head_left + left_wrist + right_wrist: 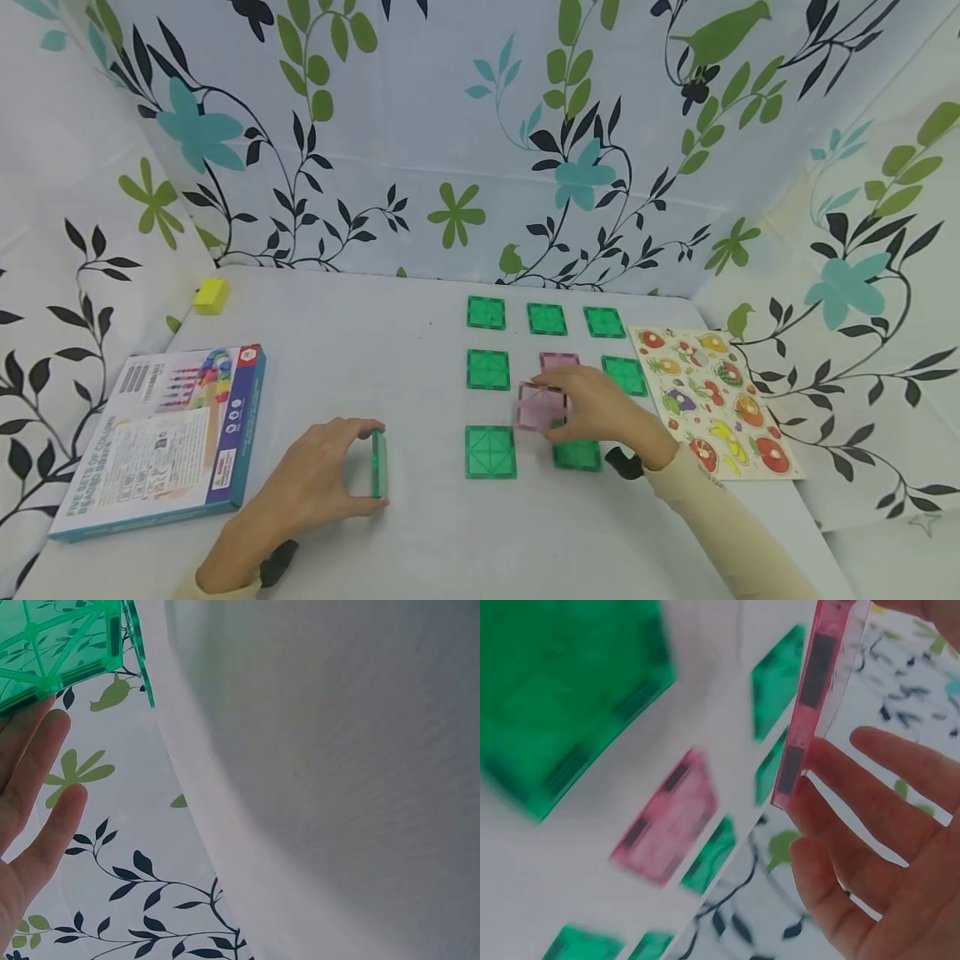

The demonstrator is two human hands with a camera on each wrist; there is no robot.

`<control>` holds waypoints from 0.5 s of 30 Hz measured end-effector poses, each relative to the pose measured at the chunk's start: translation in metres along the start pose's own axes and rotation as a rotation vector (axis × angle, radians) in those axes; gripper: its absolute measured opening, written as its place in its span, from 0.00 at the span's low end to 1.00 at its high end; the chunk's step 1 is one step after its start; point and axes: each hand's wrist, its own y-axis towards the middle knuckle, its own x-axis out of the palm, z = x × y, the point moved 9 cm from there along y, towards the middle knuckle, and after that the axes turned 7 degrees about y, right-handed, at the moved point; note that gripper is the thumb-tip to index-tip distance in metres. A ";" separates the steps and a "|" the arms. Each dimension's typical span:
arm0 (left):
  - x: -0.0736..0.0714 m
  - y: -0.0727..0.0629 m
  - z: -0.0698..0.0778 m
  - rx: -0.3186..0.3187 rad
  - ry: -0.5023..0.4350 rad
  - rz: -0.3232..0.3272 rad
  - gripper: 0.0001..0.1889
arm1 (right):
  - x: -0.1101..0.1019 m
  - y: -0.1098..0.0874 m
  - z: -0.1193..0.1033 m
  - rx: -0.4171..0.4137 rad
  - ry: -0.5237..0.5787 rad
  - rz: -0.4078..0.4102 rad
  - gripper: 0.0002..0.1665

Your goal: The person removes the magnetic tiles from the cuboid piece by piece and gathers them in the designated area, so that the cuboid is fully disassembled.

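My left hand (311, 477) pinches a green translucent square magnetic tile (378, 464) by its edges between thumb and fingers, left of the laid-out tiles. In the left wrist view the green tile (64, 645) shows at the top left. A pink translucent magnetic tile (538, 407) is in my right hand (603, 407), tilted above the table. Just behind it, another pink tile (559, 359) lies on the table, partly hidden by the hand. Several green tiles (488, 369) lie in spaced rows around that pink one; the front green tile (577, 457) is partly covered by my right hand.
A boxed set (161, 433) lies at the left of the white table (337, 333). A yellow block (212, 296) sits at the back left. At the right lies a board with fruit pictures (716, 404). Patterned cloth (420, 133) hangs behind and at both sides.
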 end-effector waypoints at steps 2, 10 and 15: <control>0.000 0.000 0.000 -0.006 -0.003 -0.009 0.46 | -0.001 -0.008 0.017 0.025 0.022 -0.010 0.46; -0.003 -0.001 0.000 0.001 0.012 0.005 0.46 | -0.005 -0.046 0.081 0.151 0.124 -0.037 0.47; -0.006 -0.001 0.000 0.001 0.016 0.004 0.45 | -0.005 -0.067 0.110 0.241 0.119 -0.086 0.49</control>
